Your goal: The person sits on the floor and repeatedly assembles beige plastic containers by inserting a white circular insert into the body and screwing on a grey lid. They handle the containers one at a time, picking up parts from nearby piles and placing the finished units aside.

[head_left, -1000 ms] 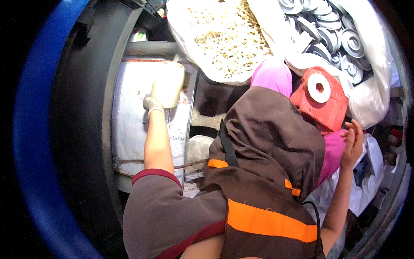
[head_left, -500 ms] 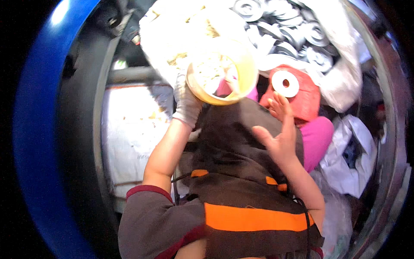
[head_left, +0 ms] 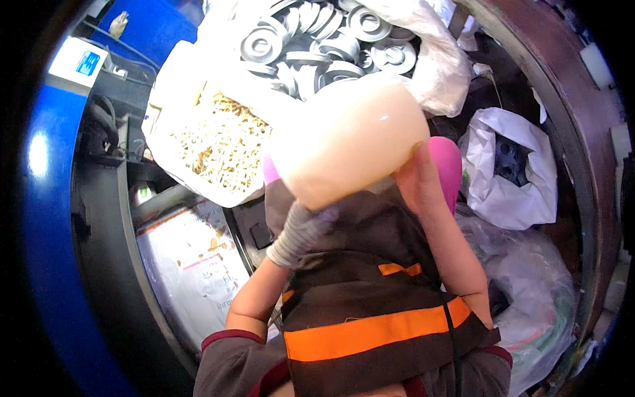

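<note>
A pale cream plastic tub [head_left: 357, 139] is held tilted over my lap, its outside toward me and its mouth and contents hidden. My left hand [head_left: 301, 231], in a pale knitted glove, grips its lower left edge; the fingers are partly blurred. My bare right hand [head_left: 418, 175] is wrapped round the tub's right side. Beyond the tub stands a white bag full of grey ring-shaped discs [head_left: 393, 56]. To the left is a white sack holding many small yellowish pieces [head_left: 221, 145].
On the right sits a white bag [head_left: 493, 192] with dark parts inside, above a clear plastic bag [head_left: 529, 284]. A dark metal frame [head_left: 129, 198] and a printed white sheet [head_left: 192, 264] lie at left. A dark apron [head_left: 357, 271] covers my lap.
The tub has turned from mouth-up to tilted with its outside toward me. My right hand, free before, has taken hold of it. The view has shifted, and the red bundle with the white ring no longer shows.
</note>
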`<state>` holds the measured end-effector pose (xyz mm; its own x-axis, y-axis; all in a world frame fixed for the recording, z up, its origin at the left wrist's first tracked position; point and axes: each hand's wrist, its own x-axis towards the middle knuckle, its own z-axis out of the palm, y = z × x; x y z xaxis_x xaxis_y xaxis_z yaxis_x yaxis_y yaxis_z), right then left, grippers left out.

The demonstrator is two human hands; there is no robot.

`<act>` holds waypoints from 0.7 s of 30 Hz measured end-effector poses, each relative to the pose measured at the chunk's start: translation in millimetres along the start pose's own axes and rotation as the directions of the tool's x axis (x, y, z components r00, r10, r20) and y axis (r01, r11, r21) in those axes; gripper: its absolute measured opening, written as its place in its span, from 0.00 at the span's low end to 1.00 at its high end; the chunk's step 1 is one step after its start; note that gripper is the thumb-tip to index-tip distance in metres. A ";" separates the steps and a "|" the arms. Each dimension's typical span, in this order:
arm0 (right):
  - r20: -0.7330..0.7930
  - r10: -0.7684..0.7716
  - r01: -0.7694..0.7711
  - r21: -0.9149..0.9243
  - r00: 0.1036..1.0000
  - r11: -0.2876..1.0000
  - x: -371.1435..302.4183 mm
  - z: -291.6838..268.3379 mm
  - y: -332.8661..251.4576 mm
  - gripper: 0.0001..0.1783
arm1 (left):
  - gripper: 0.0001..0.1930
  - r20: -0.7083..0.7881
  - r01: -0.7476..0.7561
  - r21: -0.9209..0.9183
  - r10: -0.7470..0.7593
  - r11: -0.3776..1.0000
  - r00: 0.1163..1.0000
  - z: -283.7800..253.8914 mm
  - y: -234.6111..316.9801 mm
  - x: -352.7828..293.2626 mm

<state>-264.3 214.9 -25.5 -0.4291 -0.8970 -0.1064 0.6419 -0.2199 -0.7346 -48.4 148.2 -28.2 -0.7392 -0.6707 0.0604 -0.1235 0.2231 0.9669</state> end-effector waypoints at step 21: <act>0.434 0.386 -0.220 -0.385 0.814 0.896 -44.6 -11.1 6.6 0.48 | 0.13 0.489 -0.097 0.318 -0.075 0.943 0.869 -15.7 78.3 36.9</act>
<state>-248.1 257.7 -33.0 0.1744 -0.9815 -0.0795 0.4245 0.1478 -0.8933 -74.9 129.8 53.7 -0.9569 -0.2534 -0.1418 -0.2551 0.5005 0.8273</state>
